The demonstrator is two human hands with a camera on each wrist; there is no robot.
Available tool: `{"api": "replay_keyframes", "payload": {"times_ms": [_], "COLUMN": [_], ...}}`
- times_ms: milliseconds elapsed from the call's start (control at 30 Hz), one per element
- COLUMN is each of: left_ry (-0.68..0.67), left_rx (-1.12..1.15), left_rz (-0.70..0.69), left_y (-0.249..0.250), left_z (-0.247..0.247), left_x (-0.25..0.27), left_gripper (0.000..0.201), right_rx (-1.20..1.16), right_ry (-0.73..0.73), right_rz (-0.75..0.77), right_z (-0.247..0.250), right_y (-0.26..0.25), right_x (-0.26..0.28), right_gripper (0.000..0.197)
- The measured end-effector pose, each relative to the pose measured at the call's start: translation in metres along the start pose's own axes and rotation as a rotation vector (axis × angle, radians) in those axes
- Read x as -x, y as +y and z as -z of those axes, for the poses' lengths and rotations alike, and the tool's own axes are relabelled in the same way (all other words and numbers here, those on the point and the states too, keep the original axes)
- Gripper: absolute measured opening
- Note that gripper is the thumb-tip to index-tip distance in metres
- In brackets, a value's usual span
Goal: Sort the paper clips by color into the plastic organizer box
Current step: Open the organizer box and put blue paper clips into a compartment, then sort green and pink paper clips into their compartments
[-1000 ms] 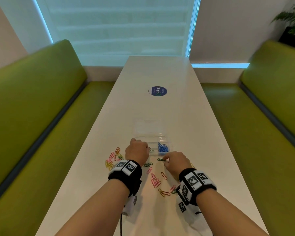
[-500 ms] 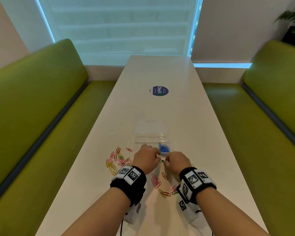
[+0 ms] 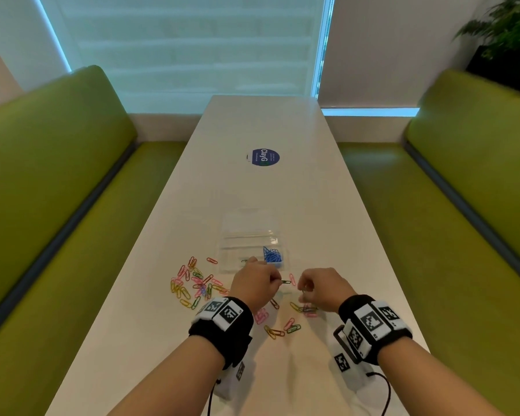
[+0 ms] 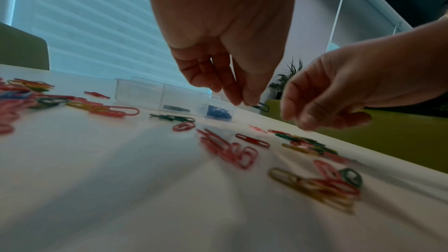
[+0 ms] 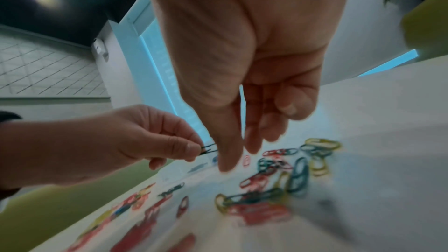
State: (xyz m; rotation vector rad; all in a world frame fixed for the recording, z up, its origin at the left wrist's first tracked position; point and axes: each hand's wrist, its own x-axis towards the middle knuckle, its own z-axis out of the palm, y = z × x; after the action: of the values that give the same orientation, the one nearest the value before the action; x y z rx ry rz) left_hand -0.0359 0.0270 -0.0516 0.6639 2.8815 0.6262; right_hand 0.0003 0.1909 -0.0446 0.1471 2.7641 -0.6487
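Note:
My left hand (image 3: pixel 278 281) pinches a dark green paper clip (image 3: pixel 286 282) between thumb and forefinger, just in front of the clear plastic organizer box (image 3: pixel 249 235). The left wrist view shows the same clip (image 4: pixel 261 106) hanging at the fingertips (image 4: pixel 249 101). The near right compartment holds several blue clips (image 3: pixel 272 255), and the one to its left holds a green clip (image 4: pixel 175 108). My right hand (image 3: pixel 305 291) hovers a little to the right with relaxed fingers (image 5: pixel 227 160) pointing down at the table, holding nothing. Mixed loose clips (image 3: pixel 192 283) lie on the table (image 3: pixel 342 250).
More pink, yellow and green clips (image 3: pixel 282 327) lie between and below my wrists. A round blue sticker (image 3: pixel 263 158) is on the table farther back. Green benches (image 3: pixel 57 220) run along both long table edges.
The green clip passed from my right hand to my left hand, which came over from the box. The right hand has let go and drawn back to the right.

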Motion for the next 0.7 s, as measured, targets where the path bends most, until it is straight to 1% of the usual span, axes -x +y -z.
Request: {"api": "replay_keyframes", "payload": {"times_ms": [67,233,400,500,567,700], "left_ry": [-0.002,-0.015,-0.018,-0.012,0.047,0.228], "left_rx": [0.011,0.013,0.004,0.002,0.002,-0.019], "left_rz": [0.008,0.014,0.011,0.034,0.071,0.191], "left_y": [0.002,0.008,0.009,0.006,0.001,-0.012], "left_z": [-0.002,-0.005,-0.005,-0.004,0.0,0.013], "left_x": [0.002,0.007,0.01,0.012,0.013,0.01], "left_gripper": [0.024,0.024,0.024,0.024,0.024,0.027], "right_rx": [0.056,0.066,0.078,0.064,0.055,0.074], "right_ry": [-0.046,-0.036,-0.042,-0.044,-0.06,-0.064], "right_rz": [-0.002,-0.031,-0.053,-0.068,-0.078,-0.095], "right_z": [-0.002,-0.006,-0.007,-0.009,-0.01,-0.011], "right_y": [0.005,0.014,0.015,0.014,0.012,0.008], "right_x": [0.006,0.015,0.019,0.021,0.022,0.021], "right_gripper": [0.016,0.01,0.011,0.014,0.018,0.021]}}
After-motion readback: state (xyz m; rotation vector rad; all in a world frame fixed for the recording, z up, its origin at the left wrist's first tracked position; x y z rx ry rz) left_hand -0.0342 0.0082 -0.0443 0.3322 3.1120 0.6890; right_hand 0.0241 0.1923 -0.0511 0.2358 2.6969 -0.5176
